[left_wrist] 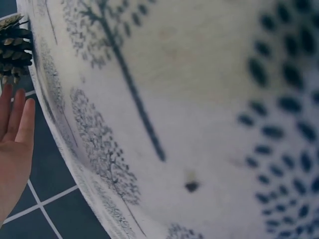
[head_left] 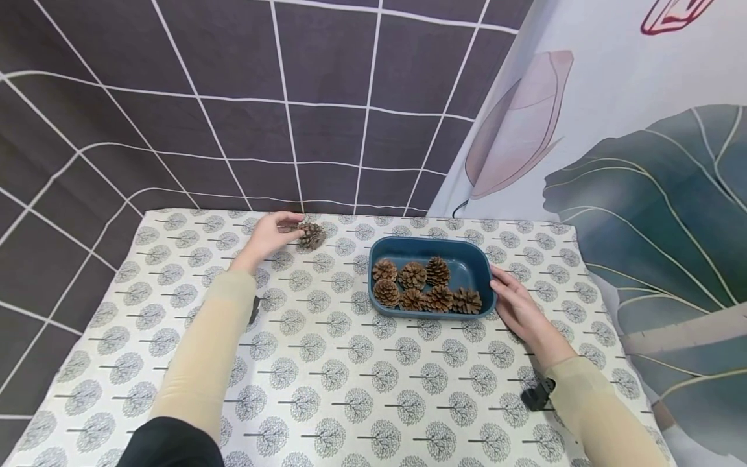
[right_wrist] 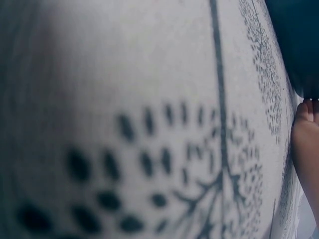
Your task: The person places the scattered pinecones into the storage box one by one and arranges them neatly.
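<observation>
At the far left of the table, my left hand (head_left: 271,237) reaches to a brown pine cone (head_left: 312,236), with the thumb and fingertips right at its near side. In the left wrist view the fingers (left_wrist: 16,117) are nearly straight, their tips just at the edge of the pine cone (left_wrist: 14,50). A dark blue rectangular box (head_left: 480,272) stands right of the middle. Several pine cones (head_left: 413,275) lie inside it. My right hand (head_left: 519,303) rests its extended fingers against the box's right end; in the right wrist view fingertips meet the blue wall (right_wrist: 301,45).
A white cloth with printed trees (head_left: 350,383) covers the table. Behind it hangs a dark sheet with white grid lines (head_left: 327,130), and a leaf-patterned curtain (head_left: 653,214) borders the right side. A black wrist device (head_left: 538,394) sits by the right forearm.
</observation>
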Demonstrator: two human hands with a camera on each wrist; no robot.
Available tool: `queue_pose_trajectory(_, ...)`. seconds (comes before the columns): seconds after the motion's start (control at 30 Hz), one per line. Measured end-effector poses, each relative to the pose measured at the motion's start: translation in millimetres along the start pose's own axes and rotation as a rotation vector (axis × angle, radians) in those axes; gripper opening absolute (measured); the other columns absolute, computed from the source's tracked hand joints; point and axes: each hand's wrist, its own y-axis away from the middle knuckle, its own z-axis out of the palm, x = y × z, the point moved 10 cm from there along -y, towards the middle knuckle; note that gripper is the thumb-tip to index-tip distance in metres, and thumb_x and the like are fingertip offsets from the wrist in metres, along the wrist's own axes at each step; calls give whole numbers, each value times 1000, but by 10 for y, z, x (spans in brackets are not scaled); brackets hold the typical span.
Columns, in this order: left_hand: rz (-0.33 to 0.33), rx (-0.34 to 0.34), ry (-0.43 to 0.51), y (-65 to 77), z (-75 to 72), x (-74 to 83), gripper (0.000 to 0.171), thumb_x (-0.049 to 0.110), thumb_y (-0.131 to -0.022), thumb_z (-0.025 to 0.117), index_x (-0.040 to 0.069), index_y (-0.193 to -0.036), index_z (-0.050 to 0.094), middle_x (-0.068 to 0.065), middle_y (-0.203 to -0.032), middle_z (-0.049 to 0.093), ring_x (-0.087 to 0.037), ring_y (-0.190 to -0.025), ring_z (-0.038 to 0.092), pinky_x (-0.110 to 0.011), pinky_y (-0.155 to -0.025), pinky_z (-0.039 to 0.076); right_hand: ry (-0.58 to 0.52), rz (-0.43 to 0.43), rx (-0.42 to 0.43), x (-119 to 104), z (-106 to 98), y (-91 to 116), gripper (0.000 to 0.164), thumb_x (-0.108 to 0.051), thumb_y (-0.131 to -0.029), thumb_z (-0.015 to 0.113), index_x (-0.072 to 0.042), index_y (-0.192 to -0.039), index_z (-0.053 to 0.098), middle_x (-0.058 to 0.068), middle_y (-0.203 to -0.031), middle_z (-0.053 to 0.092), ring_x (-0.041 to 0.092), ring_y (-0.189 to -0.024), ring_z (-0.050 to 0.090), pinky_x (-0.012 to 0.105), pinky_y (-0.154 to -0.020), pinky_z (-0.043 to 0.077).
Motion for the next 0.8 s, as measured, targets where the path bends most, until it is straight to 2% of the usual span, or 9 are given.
queue_pose_trajectory(0.47,-9,-62,64,11,83,-104,51,8,-103,68,-6,-149,53,-31,-151,56,-46,-142,55,-53,-123,46,9,-6,5,6,-19,-19,38,-2,-113,42,-23,-137,62,-11,-140,65,2,-128,61,12,-110,50)
queue_pose_trajectory(0.8,-41,-107,26,48,155,-87,57,17,-103,69,-3,-153,50,-28,-158,51,-46,-146,50,-53,-128,40,2,-4,18,14,-37,-9,38,-1,-112,43,-23,-136,63,-11,-139,65,1,-127,62,12,-110,50)
